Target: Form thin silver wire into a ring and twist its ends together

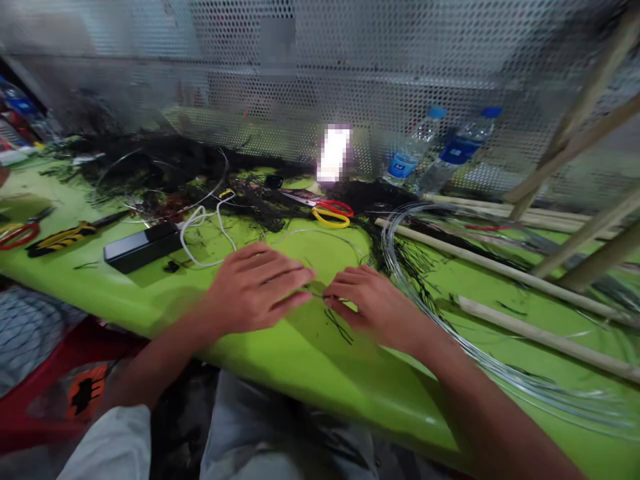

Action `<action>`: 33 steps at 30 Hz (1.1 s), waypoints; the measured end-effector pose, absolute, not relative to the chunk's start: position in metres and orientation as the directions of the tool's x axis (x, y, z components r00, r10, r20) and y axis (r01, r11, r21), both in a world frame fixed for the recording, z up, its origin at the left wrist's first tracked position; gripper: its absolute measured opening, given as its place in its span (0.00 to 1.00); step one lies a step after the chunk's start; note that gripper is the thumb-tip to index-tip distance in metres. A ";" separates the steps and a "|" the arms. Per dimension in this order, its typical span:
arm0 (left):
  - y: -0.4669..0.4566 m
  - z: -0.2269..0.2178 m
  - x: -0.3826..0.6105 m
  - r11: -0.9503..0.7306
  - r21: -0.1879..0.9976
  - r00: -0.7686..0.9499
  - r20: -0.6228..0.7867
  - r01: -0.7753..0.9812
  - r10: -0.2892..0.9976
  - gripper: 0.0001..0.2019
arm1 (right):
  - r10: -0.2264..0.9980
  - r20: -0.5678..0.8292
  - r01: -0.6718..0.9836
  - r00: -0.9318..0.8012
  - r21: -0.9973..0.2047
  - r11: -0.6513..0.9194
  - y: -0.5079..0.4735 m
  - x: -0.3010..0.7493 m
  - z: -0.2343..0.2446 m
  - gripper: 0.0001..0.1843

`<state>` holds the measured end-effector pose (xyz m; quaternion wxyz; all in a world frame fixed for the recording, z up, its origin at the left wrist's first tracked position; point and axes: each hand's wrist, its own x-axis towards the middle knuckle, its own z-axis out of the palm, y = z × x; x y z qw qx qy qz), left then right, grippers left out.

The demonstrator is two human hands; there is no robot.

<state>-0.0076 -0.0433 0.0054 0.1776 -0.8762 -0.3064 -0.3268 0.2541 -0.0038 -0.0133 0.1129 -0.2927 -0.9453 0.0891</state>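
Over the front of the green table point(190, 300), my left hand point(263, 287) and my right hand point(367, 300) face each other, fingertips close together. A short piece of thin wire point(317, 295) spans the small gap between them. My right thumb and index finger pinch its right end. At its left end are the fingertips of my left hand, which look closed on it, though motion blurs them. Below my right fingers hang or lie several dark strands point(340, 327). Behind both hands, a thin clear wire curves across the tabletop.
A coil of silvery wire point(465, 347) lies under my right forearm. Around it are wooden sticks point(540, 340). Further back are red-and-yellow scissors point(334, 212), a lit lamp point(334, 153), two water bottles point(405, 157) and black fibres. At left are a black box point(143, 248), white cord point(200, 227) and a yellow-black-handled tool point(70, 237).
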 end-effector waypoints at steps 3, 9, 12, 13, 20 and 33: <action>-0.063 -0.016 -0.057 -0.541 0.050 0.251 0.847 0.840 0.468 0.07 | 0.588 0.181 0.586 -0.789 -0.066 0.807 -0.001 0.250 -0.026 0.09; -0.087 -0.061 -0.171 -0.124 0.279 -0.140 0.759 0.952 0.635 0.06 | 0.591 0.229 0.605 -0.773 -0.011 0.796 0.002 0.246 -0.035 0.10; -0.092 -0.072 -0.199 -0.104 0.262 -0.099 0.660 0.959 0.745 0.09 | 0.579 0.228 0.593 -0.783 -0.009 0.805 0.001 0.244 -0.037 0.10; -0.093 -0.074 -0.204 -0.114 0.255 -0.080 0.640 0.960 0.764 0.10 | 0.575 0.225 0.588 -0.787 -0.009 0.809 0.001 0.244 -0.038 0.10; -0.083 -0.078 -0.217 -0.305 0.180 0.121 0.646 0.935 0.754 0.16 | 0.567 0.203 0.576 -0.798 -0.019 0.817 -0.001 0.242 -0.038 0.11; -0.066 -0.062 -0.209 -0.219 0.199 0.051 0.619 0.955 0.784 0.20 | 0.577 0.156 0.579 -0.802 -0.038 0.815 -0.002 0.240 -0.038 0.13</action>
